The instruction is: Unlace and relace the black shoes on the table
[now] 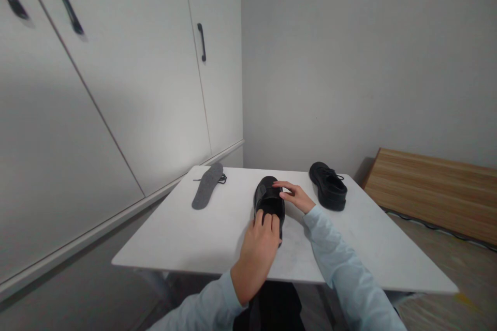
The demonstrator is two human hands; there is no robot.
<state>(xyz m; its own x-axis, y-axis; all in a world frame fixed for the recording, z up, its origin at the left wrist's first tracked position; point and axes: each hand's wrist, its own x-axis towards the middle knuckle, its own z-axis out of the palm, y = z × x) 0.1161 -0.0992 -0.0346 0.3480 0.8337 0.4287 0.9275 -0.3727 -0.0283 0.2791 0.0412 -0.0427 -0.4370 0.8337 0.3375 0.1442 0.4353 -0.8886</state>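
A black shoe [267, 190], laces out of its upper, lies on the white table [202, 243] with its toe pointing away from me. My left hand [259, 245] is wrapped over the heel end, its fingertips curled into the shoe's opening. What lies beneath those fingers is hidden. At the right side of the upper, near the tongue, my right hand [295, 197] touches the shoe with thumb and fingers apart. A grey insole [208, 186] rests at the table's far left, partly over a black shoelace [222, 179].
Another black shoe [330, 189], with its lace in, stands at the back right of the table. White cabinets [116, 62] line the left side. A wooden panel [430, 191] stands beyond the table on the right, by the grey wall [349, 62].
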